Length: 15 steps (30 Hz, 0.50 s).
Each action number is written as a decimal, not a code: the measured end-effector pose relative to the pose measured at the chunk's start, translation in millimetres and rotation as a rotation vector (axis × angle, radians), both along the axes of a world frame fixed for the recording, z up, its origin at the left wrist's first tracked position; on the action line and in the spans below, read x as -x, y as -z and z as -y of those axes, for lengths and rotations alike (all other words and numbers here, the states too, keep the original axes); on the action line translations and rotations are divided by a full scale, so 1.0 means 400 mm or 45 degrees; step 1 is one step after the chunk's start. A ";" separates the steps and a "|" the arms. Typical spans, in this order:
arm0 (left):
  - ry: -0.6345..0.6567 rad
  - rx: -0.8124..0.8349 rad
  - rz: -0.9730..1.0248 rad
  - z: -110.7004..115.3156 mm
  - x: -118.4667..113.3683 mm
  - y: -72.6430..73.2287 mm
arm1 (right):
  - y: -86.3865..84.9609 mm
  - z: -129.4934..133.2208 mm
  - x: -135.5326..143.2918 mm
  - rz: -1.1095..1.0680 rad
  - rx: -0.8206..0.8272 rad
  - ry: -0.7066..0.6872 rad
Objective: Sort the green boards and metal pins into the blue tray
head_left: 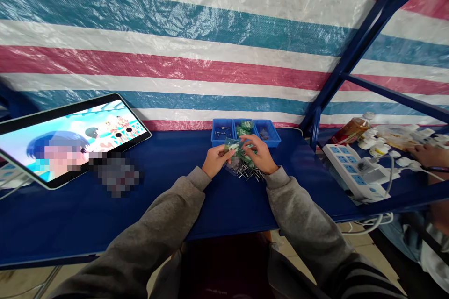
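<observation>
Near the middle of the blue table, my left hand [215, 160] pinches a small clear plastic bag [232, 145] with green and white on it. Close on its right, my right hand [260, 153] has its fingers curled at green-printed packets; exactly what they grip is too small to tell. Beneath both hands lies a pile of metal rivet-like pins [249, 172] with more small bags. Just behind the hands stands a blue three-compartment tray [275, 142]. Its left compartment holds a few metal pins, its middle one green packets, its right one small clear bags.
A tablet [142, 136] showing a video leans at the left, beside a blurred object [119, 175]. To the right, past a blue frame post [315, 126], are a power strip [351, 168], a bottle [354, 130], white plugs and another person's hand [430, 155]. Striped sheeting hangs behind.
</observation>
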<state>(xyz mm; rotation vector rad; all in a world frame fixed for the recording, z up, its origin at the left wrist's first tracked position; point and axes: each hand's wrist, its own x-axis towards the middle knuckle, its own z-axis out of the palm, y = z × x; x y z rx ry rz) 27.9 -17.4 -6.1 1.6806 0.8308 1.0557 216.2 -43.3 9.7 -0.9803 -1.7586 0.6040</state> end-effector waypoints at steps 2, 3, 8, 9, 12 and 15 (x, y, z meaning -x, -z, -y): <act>0.026 0.088 0.088 0.001 -0.001 -0.004 | 0.003 0.000 -0.002 0.112 -0.136 -0.005; 0.039 0.125 0.136 0.002 -0.002 -0.005 | 0.005 -0.001 -0.002 0.154 -0.189 0.005; 0.077 0.150 0.158 0.011 -0.007 -0.010 | 0.021 -0.012 0.001 0.237 -0.285 0.081; 0.058 0.096 0.116 0.011 -0.007 -0.011 | 0.022 -0.012 0.002 0.240 -0.254 0.098; -0.045 -0.173 -0.018 0.011 -0.005 -0.015 | 0.019 -0.010 0.003 0.200 -0.140 0.159; -0.091 -0.334 -0.101 0.009 -0.004 -0.018 | 0.013 -0.006 0.004 0.104 -0.082 0.167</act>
